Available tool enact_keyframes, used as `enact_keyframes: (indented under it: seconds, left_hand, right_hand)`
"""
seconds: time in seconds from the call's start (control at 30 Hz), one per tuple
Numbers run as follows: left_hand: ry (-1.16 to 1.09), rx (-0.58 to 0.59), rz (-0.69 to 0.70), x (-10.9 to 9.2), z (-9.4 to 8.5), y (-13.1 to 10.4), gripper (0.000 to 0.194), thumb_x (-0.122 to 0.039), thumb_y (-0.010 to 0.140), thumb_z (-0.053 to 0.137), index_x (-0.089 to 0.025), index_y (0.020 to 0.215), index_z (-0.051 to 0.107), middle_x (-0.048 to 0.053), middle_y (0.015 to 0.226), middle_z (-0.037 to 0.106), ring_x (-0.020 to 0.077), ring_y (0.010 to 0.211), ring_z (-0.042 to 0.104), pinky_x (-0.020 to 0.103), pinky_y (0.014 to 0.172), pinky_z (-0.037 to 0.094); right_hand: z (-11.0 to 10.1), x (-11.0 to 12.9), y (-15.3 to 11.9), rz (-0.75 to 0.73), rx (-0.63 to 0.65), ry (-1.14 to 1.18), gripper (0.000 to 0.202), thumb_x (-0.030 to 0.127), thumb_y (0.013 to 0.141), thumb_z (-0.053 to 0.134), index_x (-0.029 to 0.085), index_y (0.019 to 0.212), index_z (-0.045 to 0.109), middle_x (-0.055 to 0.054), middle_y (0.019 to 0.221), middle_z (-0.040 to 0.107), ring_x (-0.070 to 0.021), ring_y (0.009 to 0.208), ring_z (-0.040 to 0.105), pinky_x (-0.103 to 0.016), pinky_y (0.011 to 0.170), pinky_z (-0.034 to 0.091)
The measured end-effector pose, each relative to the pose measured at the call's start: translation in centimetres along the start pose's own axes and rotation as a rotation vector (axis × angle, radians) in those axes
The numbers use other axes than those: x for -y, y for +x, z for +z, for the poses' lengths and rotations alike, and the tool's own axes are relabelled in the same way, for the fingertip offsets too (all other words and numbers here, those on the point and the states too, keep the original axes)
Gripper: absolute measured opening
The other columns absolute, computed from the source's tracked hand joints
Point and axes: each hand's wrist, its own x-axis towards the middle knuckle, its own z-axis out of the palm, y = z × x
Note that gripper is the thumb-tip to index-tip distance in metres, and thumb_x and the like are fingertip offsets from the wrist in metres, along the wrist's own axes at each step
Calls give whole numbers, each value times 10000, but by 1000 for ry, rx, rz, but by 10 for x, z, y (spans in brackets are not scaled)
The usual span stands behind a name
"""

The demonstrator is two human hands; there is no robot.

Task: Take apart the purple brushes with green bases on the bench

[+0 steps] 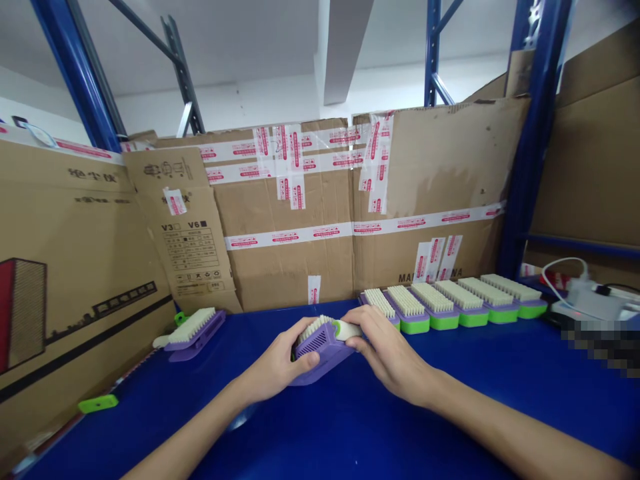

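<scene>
As steadying seems needed, the left grip [276, 362] clasps the purple brush [329, 361]. The right grip [394, 355] pinches its white end piece [347, 331], attachment unclear.

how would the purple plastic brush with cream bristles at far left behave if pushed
The purple plastic brush would probably slide, as the blue tabletop looks smooth and shiny. Its blocky, elongated body seems unlikely to roll. Its straight, unbent edges suggest stiffness.

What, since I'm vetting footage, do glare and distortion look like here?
Head view: pale glare spot on the blue table beside the left forearm; rack posts lean outward at the top, suggesting wide-angle distortion; pixelated patch near the right edge.
</scene>
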Motion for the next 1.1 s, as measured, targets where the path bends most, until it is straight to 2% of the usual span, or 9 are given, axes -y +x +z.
enact_keyframes:
  seconds: [0.2, 0.37, 0.5, 0.6, 0.8, 1.1]
  left_hand:
    - [43, -33, -22, 2, -2, 0, 693, -702, 964, 651, -209, 1449, 604, 118, 1385, 708, 334, 1258, 655, 452, 1097, 519]
    - [10, -5, -49, 3, -3, -1, 731, -720, 935, 677, -214, 1457, 596, 110, 1365, 711, 323, 1230, 666, 437, 1091, 516]
    - [-26, 13, -71, 4, -3, -1, 764, -696, 899, 742, -218, 1471, 578, 107, 1381, 699, 317, 1235, 661, 435, 1109, 499]
    - [-70, 23, -80, 3, -2, -1, 775, -703, 877, 762, -214, 1452, 586, 105, 1346, 706, 309, 1193, 667, 425, 1067, 517]
    - [27, 7, -80, 2, -4, 0, 678, -668, 872, 773, -215, 1355, 625, 76, 1214, 728, 270, 1063, 668, 387, 961, 544]
    - [97, -4, -77, 0, -4, -1, 675, -589, 892, 769, -229, 1435, 591, 94, 1322, 728, 298, 1151, 689, 427, 1038, 537]
  right_hand:
    - [0, 2, -2, -79, 11, -21, 249, 285, 1162, 435, 246, 1402, 488, -118, 1291, 681, -276, 1147, 624, -454, 981, 555]
    - [-2, 6, 0, -131, 29, -73, 274, 252, 1160, 423, 226, 1425, 487, -123, 1324, 688, -275, 1168, 624, -458, 999, 569]
    - [-4, 7, 1, -162, 50, -129, 374, 204, 1152, 408, 219, 1522, 454, -143, 1359, 677, -281, 1191, 631, -465, 1006, 576]
    - [-4, 5, 1, -158, 84, -136, 443, 146, 1131, 405, 241, 1562, 440, -144, 1394, 661, -287, 1237, 625, -474, 1027, 573]
    - [-4, 0, 0, -124, 98, -123, 401, 139, 1126, 423, 242, 1508, 492, -137, 1433, 646, -287, 1292, 609, -487, 1064, 565]
    - [-4, -1, 2, -127, 50, -93, 316, 188, 1132, 481, 224, 1438, 549, -122, 1413, 685, -269, 1316, 622, -487, 1109, 555]
